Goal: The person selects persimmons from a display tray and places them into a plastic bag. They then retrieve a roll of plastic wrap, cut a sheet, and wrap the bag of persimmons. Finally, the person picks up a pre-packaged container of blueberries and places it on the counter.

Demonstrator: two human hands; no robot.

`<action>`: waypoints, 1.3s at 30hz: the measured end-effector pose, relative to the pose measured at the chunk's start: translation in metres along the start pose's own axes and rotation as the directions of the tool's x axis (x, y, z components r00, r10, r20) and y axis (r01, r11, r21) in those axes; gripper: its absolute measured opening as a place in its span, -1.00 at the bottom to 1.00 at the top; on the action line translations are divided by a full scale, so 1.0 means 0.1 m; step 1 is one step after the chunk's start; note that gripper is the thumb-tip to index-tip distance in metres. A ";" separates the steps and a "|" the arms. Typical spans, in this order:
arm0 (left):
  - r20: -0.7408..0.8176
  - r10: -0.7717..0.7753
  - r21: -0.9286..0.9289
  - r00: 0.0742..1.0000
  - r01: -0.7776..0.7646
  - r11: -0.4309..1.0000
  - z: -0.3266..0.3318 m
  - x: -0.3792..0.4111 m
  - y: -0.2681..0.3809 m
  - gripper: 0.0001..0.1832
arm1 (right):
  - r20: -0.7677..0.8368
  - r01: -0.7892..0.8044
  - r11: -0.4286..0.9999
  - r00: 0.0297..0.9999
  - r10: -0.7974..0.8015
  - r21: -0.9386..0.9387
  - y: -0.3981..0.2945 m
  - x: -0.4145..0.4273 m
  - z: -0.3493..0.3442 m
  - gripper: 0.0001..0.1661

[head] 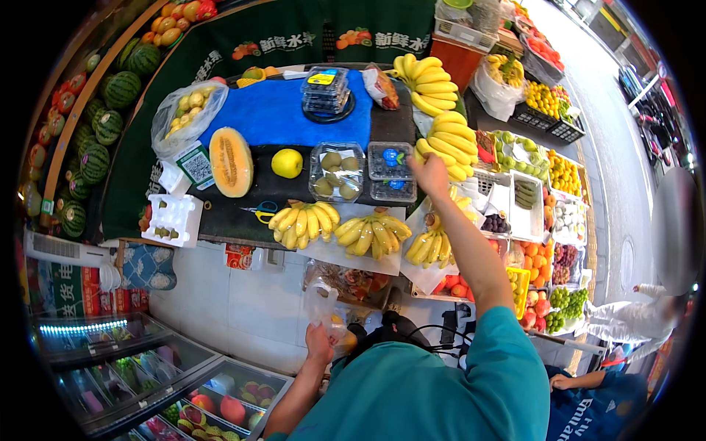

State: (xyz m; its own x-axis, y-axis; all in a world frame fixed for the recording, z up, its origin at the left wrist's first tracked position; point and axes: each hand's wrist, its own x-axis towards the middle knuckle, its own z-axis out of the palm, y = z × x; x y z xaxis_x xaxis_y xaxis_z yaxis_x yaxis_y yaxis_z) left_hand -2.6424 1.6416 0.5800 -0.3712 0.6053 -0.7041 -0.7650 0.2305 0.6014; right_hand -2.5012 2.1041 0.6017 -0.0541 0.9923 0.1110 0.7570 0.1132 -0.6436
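My right hand (431, 175) reaches out over the table, between two blueberry clamshells (390, 161) and a large bunch of bananas (449, 144). Its fingertips overlap the bananas' edge, and whether they grip anything is hidden. Down near my body, my left hand (321, 343) holds a thin transparent plastic bag (322, 299), which has something yellow-orange low in it. A plastic box of green kiwi-like fruit (336, 172) stands left of the clamshells. Nearer to me, banana bunches lie on white paper, one in the middle (373, 232) and one to its left (305, 223).
On the table are a halved melon (231, 162), a yellow apple (287, 163), scissors (265, 211) and stacked clamshells (325, 88) on a blue cloth (259, 110). Crates of oranges (538, 262) line the right. A glass display case (220, 394) stands lower left. Two people (598, 405) are at right.
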 end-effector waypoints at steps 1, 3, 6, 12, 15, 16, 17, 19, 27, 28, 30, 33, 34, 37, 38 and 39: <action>0.034 0.003 0.008 0.999 -0.003 1.000 0.01 0.02 0.01 -0.88 | 0.005 -0.016 0.999 1.000 0.016 -0.028 0.00 -0.10 0.03 -0.26; 0.100 0.011 0.027 0.995 -0.014 1.000 0.03 0.05 0.02 -0.88 | 0.151 -0.134 0.989 0.981 0.122 0.068 0.00 -0.12 0.08 -0.37; 0.067 -0.026 0.084 0.997 0.020 0.996 0.15 0.03 0.07 -0.88 | 0.305 -0.379 0.870 0.909 0.285 0.316 0.04 -0.09 0.23 -0.53; 0.056 -0.005 0.104 0.998 -0.001 0.995 0.32 -0.14 0.12 -0.87 | 0.388 -0.455 0.452 0.890 0.239 0.767 0.08 -0.33 0.14 -0.70; 0.037 0.036 0.044 0.999 -0.038 0.998 0.30 -0.16 0.13 -0.84 | 0.313 -0.345 0.335 0.938 0.148 0.877 0.09 -0.60 -0.17 -0.72; 0.138 0.008 -0.011 0.990 -0.006 1.000 0.22 -0.12 0.13 -0.87 | 0.296 -0.320 0.280 0.947 0.127 0.905 0.13 -0.68 -0.25 -0.72; 0.239 -0.017 -0.061 0.971 0.032 0.998 0.09 -0.04 0.13 -0.88 | 0.275 -0.293 0.222 0.955 0.108 0.930 0.16 -0.78 -0.33 -0.73; 0.318 -0.009 -0.103 0.948 0.044 0.994 0.18 -0.06 0.13 -0.90 | 0.269 -0.281 0.133 0.958 0.099 0.951 0.12 -1.04 -0.61 -0.74; 0.472 -0.064 0.212 0.879 -0.043 0.976 0.92 -0.29 0.31 -0.90 | 0.131 -0.150 0.113 0.979 0.158 0.982 0.45 -2.00 -1.73 -0.78; 0.471 -0.117 0.235 0.874 0.003 0.972 0.96 -0.28 0.29 -0.92 | 0.101 -0.126 0.131 0.978 0.180 0.983 0.50 -2.12 -1.85 -0.78; 0.466 -0.210 0.272 0.859 0.087 0.958 1.08 -0.24 0.23 -0.89 | 0.038 -0.075 0.153 0.972 0.234 0.985 0.58 -2.40 -2.05 -0.80; 0.562 -0.433 0.299 0.705 0.315 0.901 1.35 -0.39 0.11 -0.72 | -0.086 -0.004 0.236 0.925 0.371 0.972 0.74 -2.97 -2.42 -0.79; 0.541 -0.469 0.396 0.698 0.281 0.875 1.47 -0.42 0.01 -0.61 | -0.149 0.054 0.234 0.899 0.412 0.971 0.85 -3.21 -2.53 -0.71; 0.532 -0.567 0.461 0.629 0.347 0.817 1.53 -0.55 -0.26 -0.58 | -0.163 0.054 0.206 0.811 0.562 0.977 0.97 -3.88 -2.71 -0.60; 0.533 -0.626 0.498 0.569 0.388 0.776 1.50 -0.50 -0.36 -0.53 | -0.142 0.082 0.139 0.849 0.510 0.987 1.10 -4.08 -2.70 -0.49; 0.564 -0.647 0.526 0.513 0.381 0.760 1.51 -0.49 -0.43 -0.51 | -0.135 0.081 0.117 0.798 0.587 0.990 1.16 -4.29 -2.68 -0.61</action>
State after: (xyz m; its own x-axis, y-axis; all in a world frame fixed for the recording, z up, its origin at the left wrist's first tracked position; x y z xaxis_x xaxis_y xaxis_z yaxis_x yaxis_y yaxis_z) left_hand -2.5115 1.7168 0.6455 0.6016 0.5909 -0.5375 -0.4463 0.8067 0.3872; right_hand -2.2157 1.6787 0.6818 0.4894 0.8518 -0.1869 -0.5602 0.1428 -0.8160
